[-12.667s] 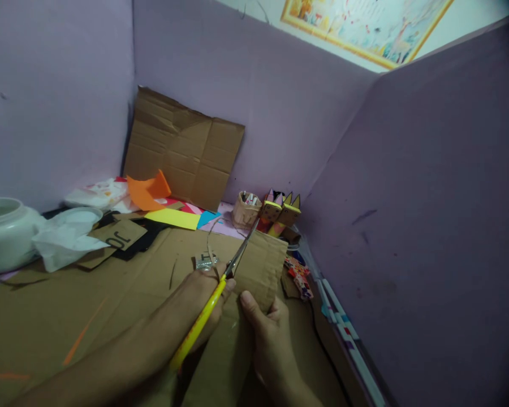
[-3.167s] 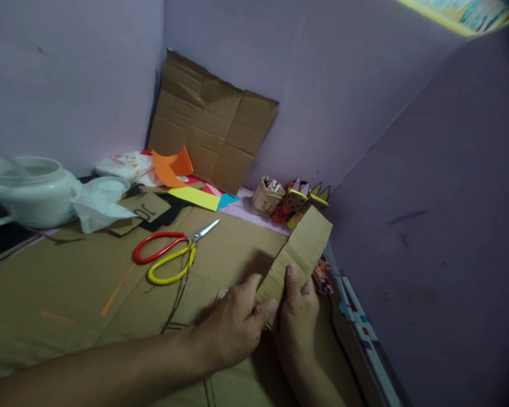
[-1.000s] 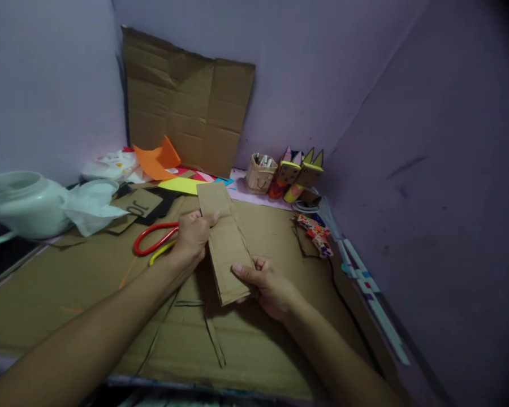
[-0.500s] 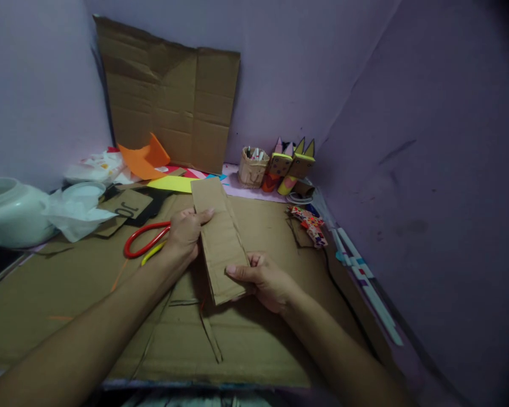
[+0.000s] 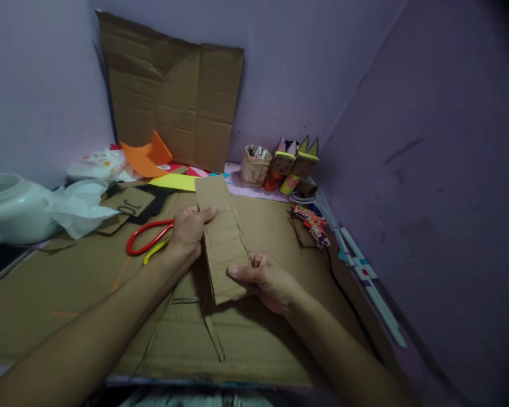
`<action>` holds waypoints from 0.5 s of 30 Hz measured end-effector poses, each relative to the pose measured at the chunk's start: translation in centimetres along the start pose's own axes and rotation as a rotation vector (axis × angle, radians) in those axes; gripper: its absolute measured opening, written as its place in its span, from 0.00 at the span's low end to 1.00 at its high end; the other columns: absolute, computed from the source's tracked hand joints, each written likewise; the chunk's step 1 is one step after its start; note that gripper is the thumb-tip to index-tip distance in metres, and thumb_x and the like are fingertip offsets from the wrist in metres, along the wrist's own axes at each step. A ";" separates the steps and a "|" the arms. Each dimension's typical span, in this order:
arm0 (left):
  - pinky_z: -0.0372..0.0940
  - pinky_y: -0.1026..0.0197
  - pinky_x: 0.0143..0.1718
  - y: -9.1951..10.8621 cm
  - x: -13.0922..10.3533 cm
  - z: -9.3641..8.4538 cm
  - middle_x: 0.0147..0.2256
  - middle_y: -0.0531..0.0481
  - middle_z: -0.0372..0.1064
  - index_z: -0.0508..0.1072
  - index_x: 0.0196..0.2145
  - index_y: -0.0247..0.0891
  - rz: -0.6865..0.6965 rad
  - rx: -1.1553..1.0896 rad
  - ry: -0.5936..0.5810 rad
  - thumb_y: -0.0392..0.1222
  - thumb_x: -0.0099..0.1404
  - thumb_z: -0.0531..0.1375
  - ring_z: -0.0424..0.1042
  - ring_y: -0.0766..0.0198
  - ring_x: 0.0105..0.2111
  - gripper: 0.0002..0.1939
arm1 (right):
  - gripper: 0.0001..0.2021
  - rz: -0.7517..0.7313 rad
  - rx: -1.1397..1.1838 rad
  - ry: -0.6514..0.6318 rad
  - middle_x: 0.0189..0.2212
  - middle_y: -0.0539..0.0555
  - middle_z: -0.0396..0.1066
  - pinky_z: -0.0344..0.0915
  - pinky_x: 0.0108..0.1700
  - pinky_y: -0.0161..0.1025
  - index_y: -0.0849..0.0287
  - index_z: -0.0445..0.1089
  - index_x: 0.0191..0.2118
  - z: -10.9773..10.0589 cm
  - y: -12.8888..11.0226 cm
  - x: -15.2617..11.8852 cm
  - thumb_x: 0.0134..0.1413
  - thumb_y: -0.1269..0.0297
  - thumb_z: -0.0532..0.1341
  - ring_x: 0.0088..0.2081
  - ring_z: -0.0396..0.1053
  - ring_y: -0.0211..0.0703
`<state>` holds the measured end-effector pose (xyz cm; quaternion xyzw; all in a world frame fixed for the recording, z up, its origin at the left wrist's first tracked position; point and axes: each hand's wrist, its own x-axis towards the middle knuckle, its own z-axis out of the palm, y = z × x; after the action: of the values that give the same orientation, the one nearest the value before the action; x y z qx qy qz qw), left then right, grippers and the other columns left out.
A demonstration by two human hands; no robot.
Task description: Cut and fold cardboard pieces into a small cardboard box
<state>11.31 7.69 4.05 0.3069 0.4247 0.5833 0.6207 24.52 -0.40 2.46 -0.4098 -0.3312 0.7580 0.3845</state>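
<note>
Walls (image 5: 305, 62): purple, meeting in corners behind the work, with dark scuffs on the right-hand one.
Mat (image 5: 271, 226): brown cardboard, spread wide beneath the action, creased, with orange streaks over on the left.
Sheet (image 5: 173, 96): up on edge it stands, a big creased board leaning on the back wall.
Pot (image 5: 21, 212): white, out at the far left, crumpled white wrap (image 5: 78, 212) right beside it.
Card (image 5: 223, 243): and here's the centrepiece, a long brown rectangle held above the middle of the mat, slanting from upper left to lower right; a second layer peeps out along its right edge.
Left hand (image 5: 189, 230): closed on the card's left edge, thumb flat on the face, the other fingers curled and mostly hidden.
Right hand (image 5: 269, 282): closed on the near right corner, thumb on top, fingers tucked underneath.
Scissors (image 5: 143, 251): lying just beside the left hand, red and yellow handles showing, blades hidden.
Orange paper (image 5: 146, 158): curling up at the sheet's foot, yellow paper (image 5: 173, 181) flat in front.
Eared figures (image 5: 285, 163): two, close together near the back wall.
Pen cup (image 5: 255, 168): just left of them, pens poking out.
Patterned piece (image 5: 316, 223): over on the right, black cord (image 5: 353, 307) trailing nearby.
Offcuts (image 5: 213, 333): thin brown slivers on the mat, just below the card.
</note>
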 end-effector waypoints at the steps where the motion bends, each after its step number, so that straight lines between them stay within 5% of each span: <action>1: 0.67 0.61 0.25 0.0 0.0 0.0 0.19 0.50 0.71 0.72 0.26 0.33 0.002 0.004 -0.001 0.35 0.38 0.65 0.72 0.57 0.25 0.13 | 0.16 0.002 0.000 0.000 0.23 0.51 0.74 0.69 0.24 0.35 0.64 0.72 0.31 0.0 0.0 0.0 0.31 0.63 0.70 0.23 0.71 0.39; 15: 0.61 0.66 0.20 -1.0 0.3 -0.3 0.19 0.53 0.70 0.72 0.22 0.33 0.087 0.094 -0.011 0.43 0.41 0.66 0.65 0.68 0.17 0.11 | 0.18 0.058 -0.062 -0.048 0.27 0.53 0.76 0.69 0.26 0.35 0.63 0.73 0.36 -0.4 0.4 -0.1 0.35 0.62 0.70 0.25 0.72 0.39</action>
<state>11.53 7.83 2.97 0.3572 0.4346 0.5874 0.5818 24.78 -0.60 2.00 -0.4127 -0.3516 0.7678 0.3414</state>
